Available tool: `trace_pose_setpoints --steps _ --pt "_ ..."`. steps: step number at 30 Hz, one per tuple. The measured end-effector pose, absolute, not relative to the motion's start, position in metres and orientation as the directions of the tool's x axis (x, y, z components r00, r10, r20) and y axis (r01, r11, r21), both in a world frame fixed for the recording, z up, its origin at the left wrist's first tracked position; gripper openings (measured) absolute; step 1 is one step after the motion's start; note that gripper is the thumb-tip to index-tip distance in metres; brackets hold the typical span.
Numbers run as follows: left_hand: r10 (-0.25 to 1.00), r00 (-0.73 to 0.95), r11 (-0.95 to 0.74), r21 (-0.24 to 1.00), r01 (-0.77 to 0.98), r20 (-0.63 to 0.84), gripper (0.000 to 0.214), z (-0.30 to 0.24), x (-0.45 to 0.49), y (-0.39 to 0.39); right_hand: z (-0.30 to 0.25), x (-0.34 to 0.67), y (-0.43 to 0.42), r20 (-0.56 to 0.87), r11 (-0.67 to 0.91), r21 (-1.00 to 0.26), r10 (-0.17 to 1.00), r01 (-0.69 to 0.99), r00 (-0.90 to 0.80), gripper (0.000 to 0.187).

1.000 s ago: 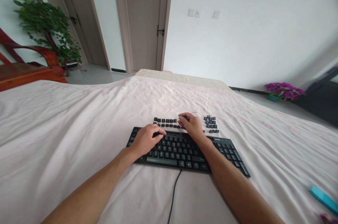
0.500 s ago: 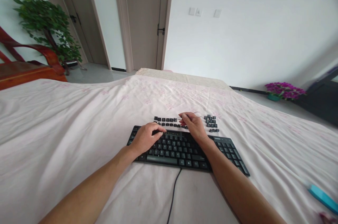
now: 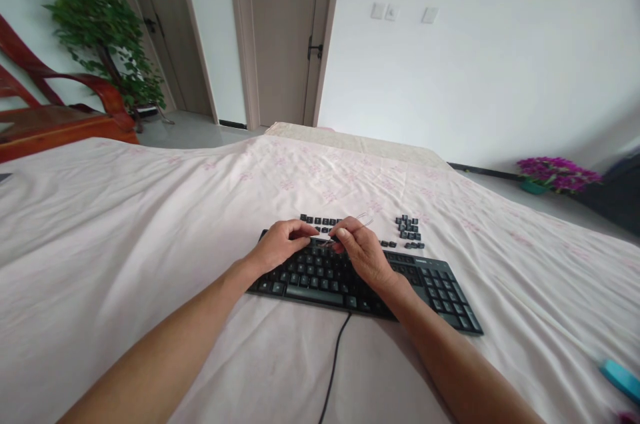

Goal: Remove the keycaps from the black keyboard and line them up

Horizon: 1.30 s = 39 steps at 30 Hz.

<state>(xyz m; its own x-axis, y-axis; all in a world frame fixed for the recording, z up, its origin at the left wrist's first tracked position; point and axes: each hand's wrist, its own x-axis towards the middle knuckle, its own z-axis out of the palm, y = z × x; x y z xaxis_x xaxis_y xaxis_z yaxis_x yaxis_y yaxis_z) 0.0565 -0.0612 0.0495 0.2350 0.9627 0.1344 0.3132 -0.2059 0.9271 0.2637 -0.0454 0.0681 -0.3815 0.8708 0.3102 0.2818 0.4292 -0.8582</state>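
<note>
Keyboard [image 3: 313, 272] lies on the cloth [image 3: 150, 264], beneath both my hands. My left hand [image 3: 284, 245], half open with thumb apart and empty as far as I see, rests at its upper edge. My right hand [image 3: 364, 249] pinches a wire tool [image 3: 367, 219]. Loose keycaps [image 3: 410, 235] sit just beyond.

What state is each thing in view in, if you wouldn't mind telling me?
Keyboard: lying flat, partly covered by hands
Loose keycaps: off the keyboard, grouped beyond it
Thin wire tool: held in the right hand's fingers
Cable: slack, gently curved
Cloth: wrinkled
Middle door: shut
Purple flowers: in bloom
</note>
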Motion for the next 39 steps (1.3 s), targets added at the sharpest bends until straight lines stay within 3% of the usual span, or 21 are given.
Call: trace_pose_setpoints --steps 9,18,23,25,30,39 --pt "0.933 0.291 -0.332 0.815 0.474 0.211 0.027 0.046 0.057 -0.062 0.065 0.25 -0.044 0.333 0.528 -0.788 0.798 0.316 -0.502 0.031" --pt "0.901 0.354 -0.415 0.726 0.548 0.248 0.01 0.043 0.059 -0.062 0.072 0.236 -0.047 0.395 0.74 -0.518 0.652 0.43 -0.647 0.026" --pt "0.89 0.375 -0.441 0.702 0.559 0.26 0.009 0.044 0.06 -0.062 0.067 0.231 -0.045 0.431 0.82 -0.402 0.562 0.408 -0.706 0.027" --pt "0.887 0.376 -0.45 0.686 0.572 0.268 0.009 0.043 0.06 -0.062 0.063 0.232 -0.044 0.456 0.828 -0.406 0.55 0.387 -0.699 0.026" --pt "0.879 0.392 -0.47 0.642 0.606 0.273 0.016 0.041 0.061 -0.062 0.052 0.236 -0.041 0.511 0.747 -0.559 0.653 0.361 -0.559 0.026" --pt "0.876 0.369 -0.479 0.653 0.587 0.311 0.012 0.042 0.064 -0.064 0.048 0.24 -0.05 0.63 0.771 -0.575 0.63 0.273 -0.453 0.026"
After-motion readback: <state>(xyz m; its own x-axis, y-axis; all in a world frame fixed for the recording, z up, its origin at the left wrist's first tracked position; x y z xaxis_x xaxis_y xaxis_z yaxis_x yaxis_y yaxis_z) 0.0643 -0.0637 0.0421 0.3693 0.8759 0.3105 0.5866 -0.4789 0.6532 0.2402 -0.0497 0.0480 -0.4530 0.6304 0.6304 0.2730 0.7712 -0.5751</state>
